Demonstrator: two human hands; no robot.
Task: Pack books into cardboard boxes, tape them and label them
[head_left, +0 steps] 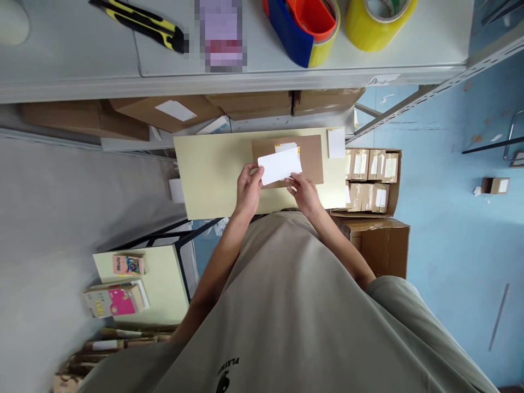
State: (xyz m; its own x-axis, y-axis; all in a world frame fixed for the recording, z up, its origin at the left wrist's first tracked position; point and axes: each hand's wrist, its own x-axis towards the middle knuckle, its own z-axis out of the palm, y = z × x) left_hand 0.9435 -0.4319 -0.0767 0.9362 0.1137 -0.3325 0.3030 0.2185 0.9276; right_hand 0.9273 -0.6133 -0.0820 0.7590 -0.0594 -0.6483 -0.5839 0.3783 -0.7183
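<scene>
A blank white card-like sheet [280, 167] is held up between both hands, slightly tilted. My left hand [248, 188] pinches its lower left corner with thumb and fingers. At the lower right edge, my right hand [303, 191] grips it between thumb and fingertips. Behind the sheet lies a flat piece of brown cardboard [313, 158] on the pale yellow tabletop [213, 174]. Another white paper [285, 147] with a yellow mark shows partly above the held sheet; the rest of it is hidden. A stack of white labels or sheets [336, 143] lies at the table's right end.
On the grey shelf [164, 71] above are a yellow-black utility knife [143, 24], a tape dispenser [303, 30] and a yellow tape roll [374, 24]. Brown boxes [254, 103] stand beneath. A carton of small boxes [393, 183] and an open carton [387, 248] sit right.
</scene>
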